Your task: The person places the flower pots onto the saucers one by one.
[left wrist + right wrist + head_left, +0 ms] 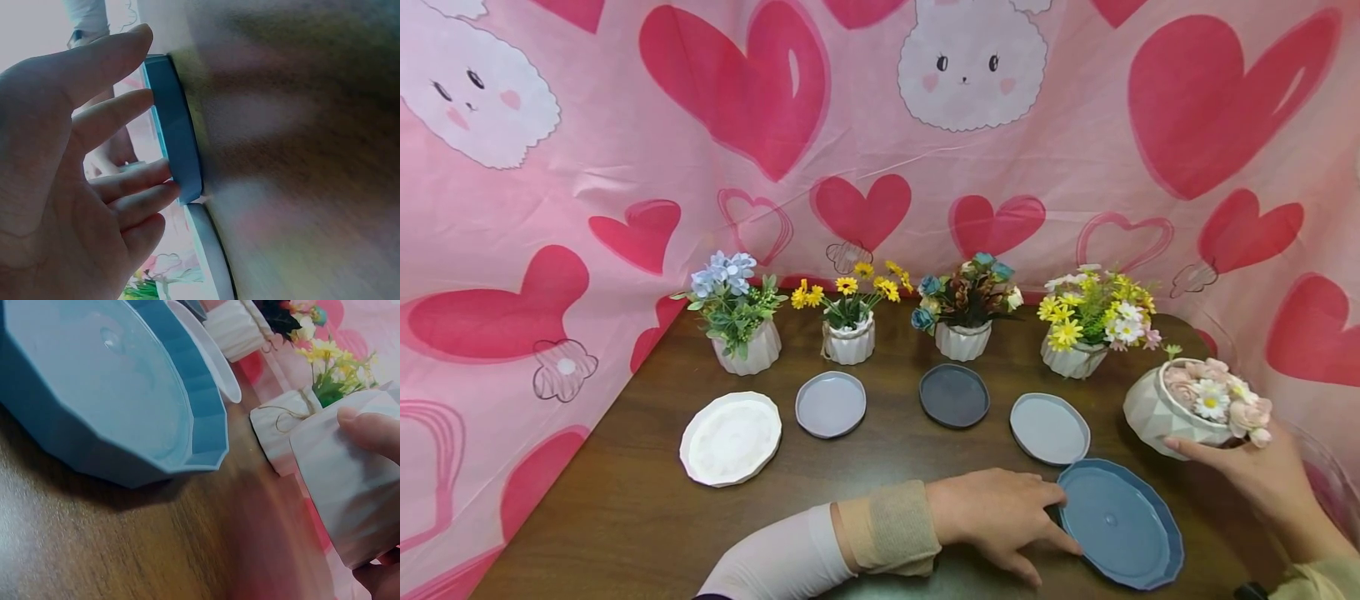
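My right hand (1270, 475) grips a white faceted flowerpot (1176, 408) by its side, at the table's right. Pale pink roses and a white daisy fill this pot, which tilts toward the hand; its white side (350, 481) shows in the right wrist view. A round blue saucer (1123, 525) with a faceted rim lies left of it. My left hand (1000, 512) reaches to that saucer's left edge, fingertips touching the rim. In the left wrist view the left fingers (134, 115) are loosely extended against the saucer's blue side (175, 125).
Behind stand potted flowers: blue (748, 342), yellow (848, 337), teal and brown (964, 337), and yellow-white (1075, 358). Before them lie a white saucer (731, 437), a lilac-grey saucer (831, 404), a dark grey saucer (954, 396) and a light grey saucer (1049, 427), which meets the blue one.
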A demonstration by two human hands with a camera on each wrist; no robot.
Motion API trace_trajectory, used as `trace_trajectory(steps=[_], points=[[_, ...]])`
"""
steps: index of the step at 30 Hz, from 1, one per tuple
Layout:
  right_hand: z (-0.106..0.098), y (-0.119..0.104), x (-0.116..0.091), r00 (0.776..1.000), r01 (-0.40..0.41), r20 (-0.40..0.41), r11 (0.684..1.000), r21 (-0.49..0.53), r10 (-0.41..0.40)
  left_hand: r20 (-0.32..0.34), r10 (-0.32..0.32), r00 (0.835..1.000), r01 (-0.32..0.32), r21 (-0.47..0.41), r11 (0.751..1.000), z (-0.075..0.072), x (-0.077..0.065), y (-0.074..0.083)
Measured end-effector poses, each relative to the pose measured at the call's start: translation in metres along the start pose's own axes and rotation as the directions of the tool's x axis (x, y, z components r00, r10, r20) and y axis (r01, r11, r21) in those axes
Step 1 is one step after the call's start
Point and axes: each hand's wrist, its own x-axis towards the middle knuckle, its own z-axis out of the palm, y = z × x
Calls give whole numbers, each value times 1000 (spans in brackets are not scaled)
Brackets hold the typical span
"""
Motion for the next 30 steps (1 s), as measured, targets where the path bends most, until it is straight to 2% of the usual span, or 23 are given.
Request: trace_trajectory(steps=[5,11,21,30], points=[[-1,-3,-3,1000,-15,2,1000,13,15,-8,1,1000,-1,7,1000,1,1,0],[0,-6,-5,1000,7,8,999,40,-7,-16,-6,1000,6,17,1000,2,0,0],[-4,-4,-16,1000,-24,8,999,-31,24,-21,-3,1000,4,13,1000,2,-1,0],[-5,-5,-28,1000,-12,-8,1000,-27,12,-12,5,1000,-5,12,1000,1,-1,0]])
